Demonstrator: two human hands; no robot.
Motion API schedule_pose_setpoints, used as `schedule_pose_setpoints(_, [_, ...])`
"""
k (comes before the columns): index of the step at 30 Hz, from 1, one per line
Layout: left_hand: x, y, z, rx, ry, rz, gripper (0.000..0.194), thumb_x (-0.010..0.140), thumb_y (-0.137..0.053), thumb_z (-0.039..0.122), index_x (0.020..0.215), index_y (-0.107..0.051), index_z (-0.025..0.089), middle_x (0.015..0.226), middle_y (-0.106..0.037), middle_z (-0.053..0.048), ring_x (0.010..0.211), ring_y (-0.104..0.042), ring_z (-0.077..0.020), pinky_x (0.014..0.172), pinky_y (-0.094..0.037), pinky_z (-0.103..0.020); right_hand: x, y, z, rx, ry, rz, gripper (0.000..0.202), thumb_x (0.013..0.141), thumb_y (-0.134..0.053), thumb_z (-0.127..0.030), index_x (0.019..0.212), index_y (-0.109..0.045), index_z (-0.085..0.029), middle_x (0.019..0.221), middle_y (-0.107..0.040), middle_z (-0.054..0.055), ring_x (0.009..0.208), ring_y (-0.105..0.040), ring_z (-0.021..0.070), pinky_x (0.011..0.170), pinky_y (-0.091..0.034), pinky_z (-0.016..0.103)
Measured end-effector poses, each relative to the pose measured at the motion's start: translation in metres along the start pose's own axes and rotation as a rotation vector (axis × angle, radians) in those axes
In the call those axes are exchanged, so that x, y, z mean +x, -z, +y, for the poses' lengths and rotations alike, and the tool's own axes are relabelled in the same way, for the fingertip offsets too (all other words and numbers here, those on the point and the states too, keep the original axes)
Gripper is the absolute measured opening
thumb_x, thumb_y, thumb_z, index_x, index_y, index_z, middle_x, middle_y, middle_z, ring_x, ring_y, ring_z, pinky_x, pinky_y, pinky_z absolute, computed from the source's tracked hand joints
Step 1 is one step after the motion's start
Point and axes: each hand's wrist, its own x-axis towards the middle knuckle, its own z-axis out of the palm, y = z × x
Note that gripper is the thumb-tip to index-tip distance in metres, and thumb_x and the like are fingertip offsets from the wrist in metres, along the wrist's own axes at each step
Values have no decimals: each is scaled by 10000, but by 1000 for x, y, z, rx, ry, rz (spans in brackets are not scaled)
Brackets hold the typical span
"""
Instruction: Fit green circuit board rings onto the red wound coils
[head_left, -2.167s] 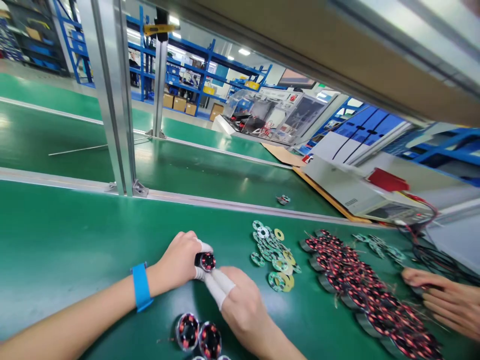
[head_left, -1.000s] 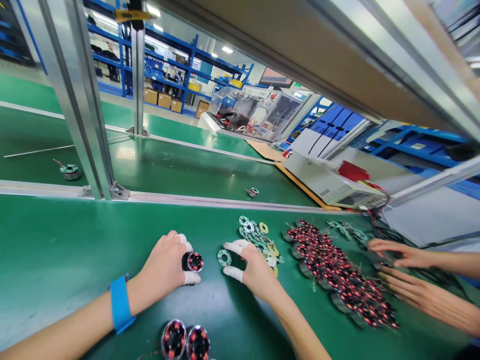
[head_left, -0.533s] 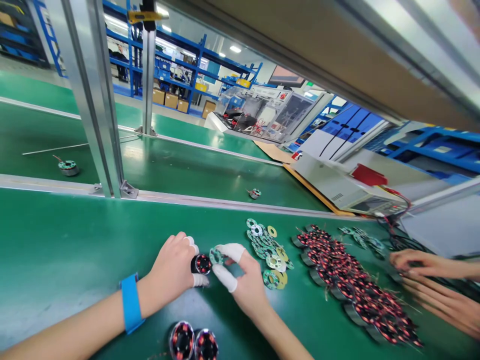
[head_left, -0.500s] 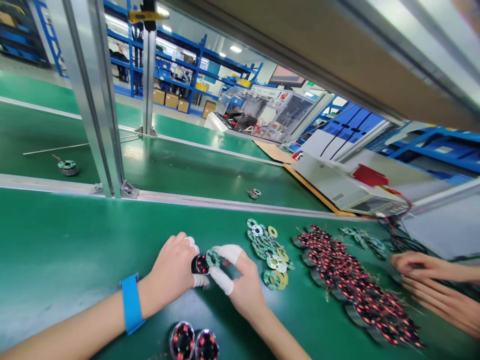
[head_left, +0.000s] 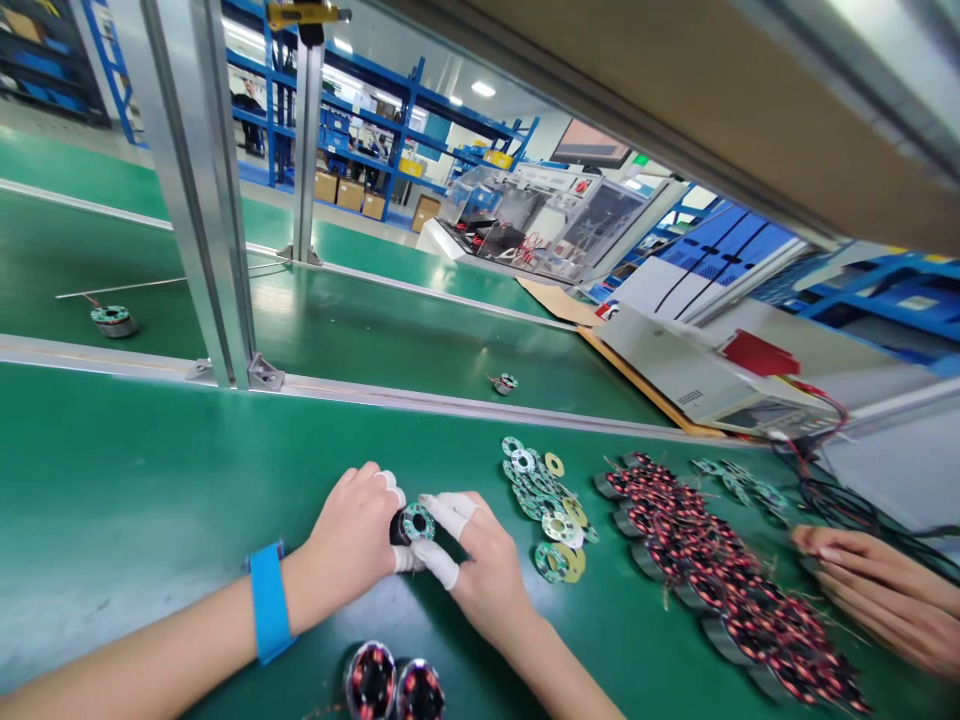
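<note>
My left hand, with a blue wristband and white finger cots, grips a small black wound coil on the green table. A green ring-shaped circuit board sits against the coil's face. My right hand, also in finger cots, pinches that board with thumb and forefinger. A loose heap of ring boards, green and a few yellow, lies just right of my hands. Two more wound coils stand near the front edge.
A long pile of red-wound coils runs to the right, where another person's hands work. Behind the aluminium rail a conveyor carries two single coils. An upright post stands at left; a white instrument sits at back right.
My right hand picked a green ring board from the heap, carried it left and set it onto the coil held in my left hand. The coil at left on the conveyor drifted left.
</note>
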Motion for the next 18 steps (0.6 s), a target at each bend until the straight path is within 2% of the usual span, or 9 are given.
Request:
schedule_pose_setpoints(7, [0, -1, -1, -3, -14, 16, 444, 714, -612, 600, 749, -617, 157, 787, -593, -73, 809, -490, -252, 669, -353, -365, 0, 1, 3, 3, 40, -44, 285, 870, -539, -363, 1083, -614, -189, 888, -666, 82, 774, -575, 209, 639, -527, 335])
schedule_pose_setpoints(15, [1, 2, 1, -43, 1, -4, 382, 702, -656, 542, 736, -615, 163, 789, -595, -64, 805, -497, -245, 674, -348, -353, 3, 4, -2, -71, 42, -74, 266, 900, -481, -366, 1006, -652, -193, 771, -662, 69, 712, -571, 207, 581, -507, 317])
schedule_pose_setpoints(18, [0, 4, 2, -51, 12, -17, 371, 726, -628, 533, 721, -610, 163, 773, -592, -63, 793, -498, -235, 671, -341, -348, 5, 5, -1, -42, 27, -71, 251, 878, -518, -353, 1028, -641, -195, 842, -672, 77, 783, -588, 215, 638, -519, 324])
